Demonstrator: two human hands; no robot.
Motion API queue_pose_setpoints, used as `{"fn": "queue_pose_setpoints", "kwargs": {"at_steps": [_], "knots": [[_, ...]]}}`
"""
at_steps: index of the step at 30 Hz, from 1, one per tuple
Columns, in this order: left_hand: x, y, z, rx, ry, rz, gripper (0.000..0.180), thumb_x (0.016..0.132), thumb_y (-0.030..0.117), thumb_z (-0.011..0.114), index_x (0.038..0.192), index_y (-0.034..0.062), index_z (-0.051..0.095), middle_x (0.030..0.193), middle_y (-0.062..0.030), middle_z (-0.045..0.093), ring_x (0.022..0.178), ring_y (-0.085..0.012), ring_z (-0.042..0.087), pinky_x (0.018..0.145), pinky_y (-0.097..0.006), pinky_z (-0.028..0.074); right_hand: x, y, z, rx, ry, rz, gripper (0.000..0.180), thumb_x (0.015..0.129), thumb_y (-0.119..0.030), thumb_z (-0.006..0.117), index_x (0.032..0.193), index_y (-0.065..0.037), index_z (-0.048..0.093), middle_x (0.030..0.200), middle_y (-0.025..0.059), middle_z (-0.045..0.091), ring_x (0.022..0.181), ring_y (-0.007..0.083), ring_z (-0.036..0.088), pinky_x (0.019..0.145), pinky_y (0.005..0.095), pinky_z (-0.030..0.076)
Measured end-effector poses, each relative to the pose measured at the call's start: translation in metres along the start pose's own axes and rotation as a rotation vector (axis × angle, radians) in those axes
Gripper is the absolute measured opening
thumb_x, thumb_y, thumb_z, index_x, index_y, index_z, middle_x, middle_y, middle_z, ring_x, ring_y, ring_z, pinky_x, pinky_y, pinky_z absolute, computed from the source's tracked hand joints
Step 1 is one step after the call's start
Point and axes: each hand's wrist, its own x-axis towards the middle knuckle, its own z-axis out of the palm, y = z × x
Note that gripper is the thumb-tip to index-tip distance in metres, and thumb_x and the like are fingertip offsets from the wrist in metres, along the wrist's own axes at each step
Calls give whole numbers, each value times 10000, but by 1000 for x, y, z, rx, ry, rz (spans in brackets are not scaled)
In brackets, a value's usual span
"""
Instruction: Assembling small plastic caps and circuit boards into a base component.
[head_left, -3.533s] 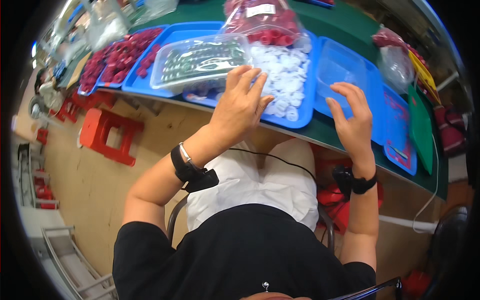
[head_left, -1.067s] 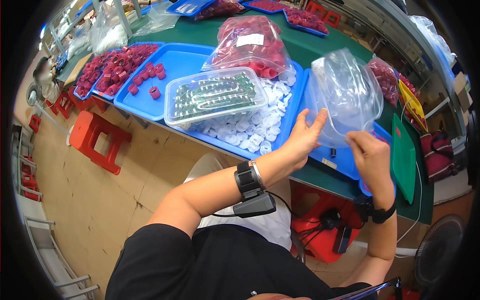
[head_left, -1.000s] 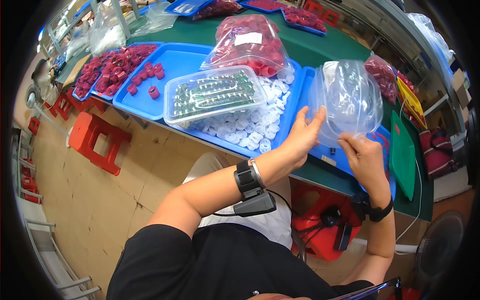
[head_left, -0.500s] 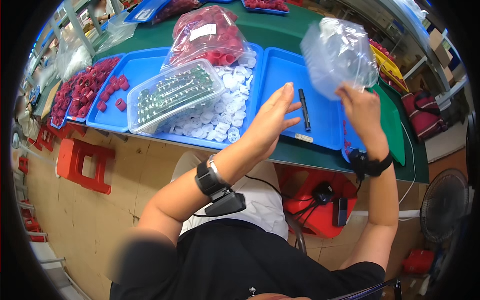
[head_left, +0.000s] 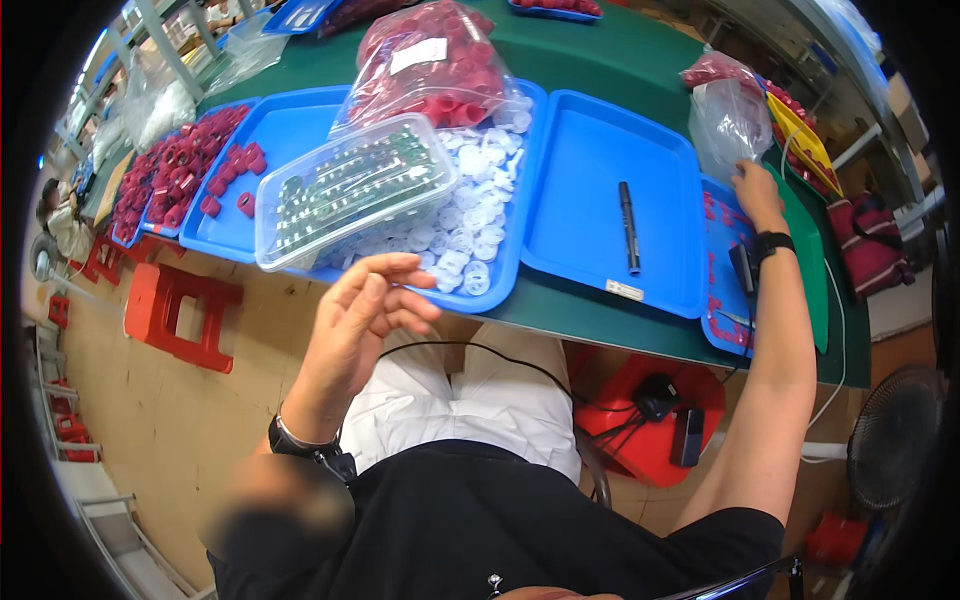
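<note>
My left hand (head_left: 362, 318) hovers above my lap, just before the front edge of the table. Its fingers are loosely bent and apart, with nothing in them. Farther right, my right hand (head_left: 760, 197) has its fingertips closed at the near edge of a clear plastic bag (head_left: 728, 125). That bag rests against a red bag (head_left: 718, 66) at the table's right side. Nearest to my left hand is a blue tray (head_left: 520, 255) of white plastic discs (head_left: 478, 235). A clear box of green circuit boards (head_left: 365, 185) lies tilted on those discs.
A blue tray (head_left: 610, 140) in the middle carries a black marker (head_left: 629, 228). A bag of red caps (head_left: 440, 60) stands behind the discs. Red parts (head_left: 180, 160) fill trays at left. A small blue tray (head_left: 727, 325) and yellow bin (head_left: 805, 150) sit at right.
My right hand has carried the clear bag rightward and set it down at the table's right side. My left hand has drawn back left toward my lap. The view has shifted slightly.
</note>
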Motion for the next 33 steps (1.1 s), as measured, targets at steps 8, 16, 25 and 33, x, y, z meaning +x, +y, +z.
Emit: {"fn": "queue_pose_setpoints", "kwargs": {"at_steps": [8,16,25,33], "knots": [[-2,37,-57,572,766,787,283,980,123,534,1225,-20,530,988,-17,555,787,-62,441,714,-204,378,-35,-71,-63,-37,-82,20,367,835,-229,663,1170,-83,647,1132,201,645,1039,331,632,866,414,497],[35,30,-114,270,833,488,478,925,149,635,1309,-67,452,1234,-118,543,1144,-173,523,994,-287,390,-96,-252,-112,941,-481,-316,323,959,-248,582,1129,20,637,960,64,657,822,142,637,733,280,526],[32,33,-99,162,544,343,419,973,187,544,1305,-60,481,1207,-103,593,1104,-144,556,944,-278,434,-102,-360,-69,1451,-850,-117,429,975,-308,546,1241,29,554,1171,118,609,931,208,639,797,291,522],[-15,36,-4,83,323,786,435,1021,280,433,1355,3,403,1363,-108,443,1255,-197,420,1002,-395,404,-125,-330,-95,1923,-533,203,354,946,-224,587,1226,-7,568,1151,88,610,741,163,616,631,267,506]]}}
